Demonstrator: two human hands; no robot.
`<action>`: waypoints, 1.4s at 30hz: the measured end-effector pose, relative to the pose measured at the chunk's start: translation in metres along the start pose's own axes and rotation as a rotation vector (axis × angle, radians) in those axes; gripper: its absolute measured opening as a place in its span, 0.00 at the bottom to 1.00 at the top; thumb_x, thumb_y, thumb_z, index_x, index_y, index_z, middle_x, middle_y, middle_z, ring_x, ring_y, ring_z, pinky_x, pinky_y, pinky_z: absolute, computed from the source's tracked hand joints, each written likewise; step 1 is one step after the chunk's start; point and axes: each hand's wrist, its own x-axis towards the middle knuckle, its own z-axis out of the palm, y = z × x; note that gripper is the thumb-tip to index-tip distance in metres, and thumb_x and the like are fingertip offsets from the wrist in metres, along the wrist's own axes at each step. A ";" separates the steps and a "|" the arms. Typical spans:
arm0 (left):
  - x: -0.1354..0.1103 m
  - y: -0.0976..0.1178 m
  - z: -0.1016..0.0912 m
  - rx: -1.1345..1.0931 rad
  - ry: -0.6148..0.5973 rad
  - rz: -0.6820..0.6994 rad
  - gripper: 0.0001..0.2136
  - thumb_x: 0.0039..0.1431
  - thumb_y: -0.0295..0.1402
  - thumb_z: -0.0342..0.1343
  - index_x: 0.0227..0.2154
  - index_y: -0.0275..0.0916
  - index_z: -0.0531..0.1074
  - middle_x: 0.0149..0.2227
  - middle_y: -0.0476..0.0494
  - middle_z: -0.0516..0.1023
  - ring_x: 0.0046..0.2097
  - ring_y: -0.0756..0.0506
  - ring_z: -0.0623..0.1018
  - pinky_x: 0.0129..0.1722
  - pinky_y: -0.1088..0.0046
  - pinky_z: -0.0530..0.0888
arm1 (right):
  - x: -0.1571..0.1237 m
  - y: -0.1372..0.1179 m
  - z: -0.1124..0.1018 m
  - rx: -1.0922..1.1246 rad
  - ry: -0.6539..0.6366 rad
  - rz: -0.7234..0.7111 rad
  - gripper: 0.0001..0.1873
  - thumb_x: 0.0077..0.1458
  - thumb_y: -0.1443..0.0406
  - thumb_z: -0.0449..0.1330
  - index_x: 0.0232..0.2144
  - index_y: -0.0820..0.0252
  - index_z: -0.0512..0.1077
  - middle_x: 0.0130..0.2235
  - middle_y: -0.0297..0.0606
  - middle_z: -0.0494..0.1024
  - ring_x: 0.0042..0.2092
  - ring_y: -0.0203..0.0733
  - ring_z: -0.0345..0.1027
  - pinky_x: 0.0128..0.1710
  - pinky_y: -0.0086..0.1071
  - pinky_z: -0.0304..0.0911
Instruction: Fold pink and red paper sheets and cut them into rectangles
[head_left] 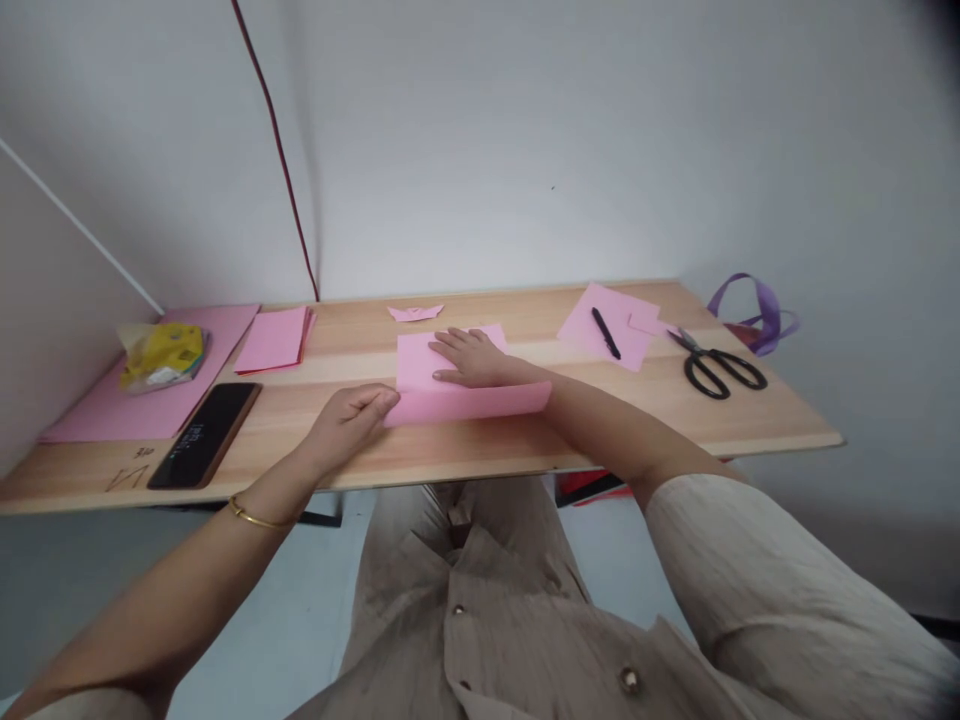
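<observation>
A sheet of pink paper (416,362) lies on the wooden table in front of me, its near part raised in a long flap toward my body. My left hand (354,415) pinches the flap's left end between thumb and fingers. Flat on the sheet, with fingers spread, rests my right hand (471,358); its forearm passes behind the flap's right end. Just beyond the sheet sits a small folded pink paper piece (415,313) with pointed ends.
On the left are a black phone (206,435), a pink paper stack (271,340) and a yellow plastic packet (169,355) on a large pink sheet (97,415). To the right lie a black pen (606,333) on pink paper (589,312), scissors (716,365) and a purple ribbon (766,305).
</observation>
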 end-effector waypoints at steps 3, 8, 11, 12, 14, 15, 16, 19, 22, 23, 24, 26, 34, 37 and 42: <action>0.002 0.002 -0.002 -0.079 -0.071 0.005 0.20 0.60 0.48 0.48 0.18 0.39 0.60 0.22 0.51 0.60 0.27 0.50 0.62 0.28 0.75 0.62 | -0.001 0.000 0.001 -0.007 0.013 -0.010 0.39 0.64 0.43 0.41 0.68 0.58 0.51 0.71 0.44 0.47 0.70 0.55 0.38 0.66 0.52 0.38; -0.005 0.002 -0.001 -0.207 -0.190 -0.073 0.22 0.58 0.49 0.52 0.17 0.38 0.62 0.21 0.51 0.60 0.26 0.51 0.61 0.26 0.76 0.61 | 0.003 0.002 0.005 0.050 0.022 -0.013 0.39 0.63 0.43 0.43 0.68 0.58 0.51 0.70 0.45 0.47 0.70 0.57 0.38 0.66 0.55 0.36; -0.007 0.002 0.003 -0.251 -0.218 -0.166 0.22 0.57 0.51 0.53 0.19 0.37 0.66 0.21 0.52 0.63 0.25 0.51 0.62 0.26 0.76 0.64 | 0.002 0.007 -0.002 0.214 0.033 -0.030 0.39 0.64 0.45 0.45 0.69 0.59 0.49 0.71 0.46 0.44 0.71 0.54 0.37 0.67 0.53 0.35; -0.007 0.001 0.004 -0.264 -0.219 -0.182 0.22 0.56 0.52 0.54 0.20 0.37 0.68 0.21 0.51 0.65 0.26 0.50 0.64 0.27 0.76 0.65 | -0.001 0.011 -0.007 0.289 0.055 -0.047 0.38 0.64 0.46 0.45 0.69 0.59 0.48 0.71 0.46 0.43 0.71 0.52 0.37 0.68 0.50 0.35; -0.007 0.000 0.005 -0.283 -0.216 -0.195 0.22 0.55 0.53 0.55 0.22 0.36 0.72 0.23 0.49 0.70 0.29 0.49 0.68 0.31 0.74 0.68 | -0.016 0.020 -0.020 0.443 0.126 -0.075 0.37 0.65 0.48 0.45 0.68 0.60 0.50 0.71 0.45 0.45 0.71 0.48 0.38 0.68 0.45 0.36; -0.006 -0.001 0.005 -0.287 -0.209 -0.200 0.22 0.54 0.53 0.55 0.24 0.36 0.74 0.24 0.48 0.71 0.30 0.47 0.70 0.32 0.73 0.69 | -0.027 0.025 -0.027 0.514 0.157 -0.080 0.35 0.65 0.49 0.46 0.67 0.60 0.53 0.70 0.44 0.48 0.70 0.47 0.40 0.68 0.44 0.37; -0.006 -0.003 0.005 -0.289 -0.202 -0.206 0.23 0.54 0.54 0.56 0.25 0.35 0.75 0.25 0.47 0.73 0.32 0.46 0.71 0.34 0.73 0.70 | -0.041 0.031 -0.034 0.591 0.174 -0.075 0.33 0.65 0.49 0.46 0.66 0.58 0.57 0.69 0.43 0.53 0.70 0.46 0.44 0.68 0.45 0.37; -0.006 -0.005 0.005 -0.319 -0.201 -0.227 0.23 0.53 0.54 0.57 0.32 0.36 0.79 0.31 0.45 0.78 0.37 0.43 0.74 0.40 0.70 0.72 | -0.093 0.043 -0.048 0.889 0.083 -0.088 0.29 0.66 0.50 0.43 0.61 0.56 0.65 0.64 0.42 0.65 0.65 0.44 0.57 0.66 0.45 0.46; -0.005 -0.007 0.007 -0.411 -0.198 -0.253 0.23 0.55 0.54 0.57 0.38 0.37 0.80 0.35 0.43 0.80 0.40 0.42 0.76 0.45 0.68 0.72 | -0.140 0.039 -0.048 0.961 -0.131 -0.153 0.36 0.55 0.48 0.60 0.61 0.57 0.64 0.63 0.44 0.66 0.65 0.47 0.56 0.64 0.45 0.49; -0.004 -0.008 0.008 -0.446 -0.192 -0.264 0.23 0.55 0.53 0.57 0.39 0.37 0.80 0.36 0.43 0.81 0.41 0.42 0.76 0.46 0.68 0.72 | -0.152 0.033 -0.045 0.941 -0.140 -0.125 0.39 0.49 0.50 0.65 0.60 0.57 0.65 0.62 0.44 0.68 0.64 0.49 0.58 0.63 0.45 0.51; -0.003 -0.009 0.009 -0.483 -0.187 -0.275 0.23 0.56 0.53 0.57 0.40 0.37 0.80 0.36 0.43 0.81 0.41 0.42 0.76 0.46 0.67 0.72 | -0.160 0.025 -0.041 0.923 -0.111 -0.064 0.38 0.48 0.51 0.67 0.59 0.56 0.66 0.60 0.43 0.70 0.63 0.49 0.60 0.62 0.45 0.53; -0.001 -0.010 0.010 -0.542 -0.185 -0.287 0.22 0.56 0.52 0.58 0.40 0.38 0.80 0.36 0.43 0.81 0.41 0.42 0.77 0.46 0.68 0.73 | -0.168 0.007 -0.031 0.959 0.011 0.029 0.29 0.53 0.52 0.62 0.55 0.55 0.70 0.54 0.41 0.75 0.57 0.48 0.66 0.59 0.43 0.58; -0.023 0.006 0.013 -0.892 -0.250 -0.446 0.19 0.55 0.47 0.62 0.43 0.39 0.79 0.41 0.41 0.82 0.43 0.41 0.80 0.46 0.66 0.74 | -0.178 -0.035 -0.012 0.835 0.296 0.267 0.17 0.63 0.54 0.51 0.39 0.58 0.72 0.38 0.36 0.76 0.42 0.44 0.68 0.45 0.36 0.63; -0.027 0.011 0.010 -0.971 -0.334 -0.508 0.22 0.56 0.48 0.61 0.48 0.38 0.77 0.47 0.38 0.81 0.47 0.40 0.79 0.50 0.63 0.74 | -0.188 -0.038 -0.010 0.809 0.292 0.315 0.16 0.62 0.53 0.51 0.37 0.58 0.70 0.36 0.36 0.74 0.39 0.43 0.66 0.41 0.34 0.63; -0.004 0.007 0.005 -1.059 -0.221 -0.486 0.37 0.51 0.63 0.54 0.50 0.34 0.74 0.55 0.30 0.75 0.53 0.35 0.77 0.50 0.60 0.74 | -0.188 -0.033 -0.010 0.794 0.306 0.355 0.16 0.63 0.52 0.49 0.35 0.57 0.67 0.34 0.33 0.70 0.37 0.40 0.63 0.38 0.33 0.60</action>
